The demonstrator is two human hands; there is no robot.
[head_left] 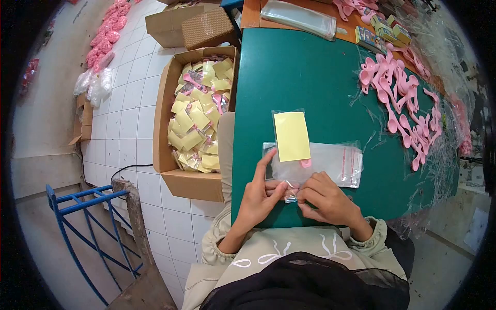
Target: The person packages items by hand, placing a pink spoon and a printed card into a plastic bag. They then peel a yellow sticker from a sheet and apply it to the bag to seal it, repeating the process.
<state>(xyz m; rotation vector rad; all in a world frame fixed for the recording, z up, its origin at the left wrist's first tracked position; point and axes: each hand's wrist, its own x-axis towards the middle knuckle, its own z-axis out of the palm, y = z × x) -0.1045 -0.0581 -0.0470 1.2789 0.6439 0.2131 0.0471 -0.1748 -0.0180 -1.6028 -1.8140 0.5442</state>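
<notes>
A clear plastic bag holding a yellow card [292, 137] is between my hands, above the green table. Just below the card, a bit of a pink spoon [306, 163] shows inside it. My left hand [259, 195] pinches the bag's lower end between thumb and fingers, its index finger stretched up along the side. At the same end, my right hand [326, 199] has its fingers closed on the plastic. Under the bag lies a stack of flat clear bags [338, 164] with a red-striped edge.
Pink spoons [392, 93] are heaped on the green table [305, 72] at the right, with loose plastic film around them. More clear bags [299, 19] lie at the back. A cardboard box [161, 129] full of packed bags stands left, near a blue metal frame [82, 208].
</notes>
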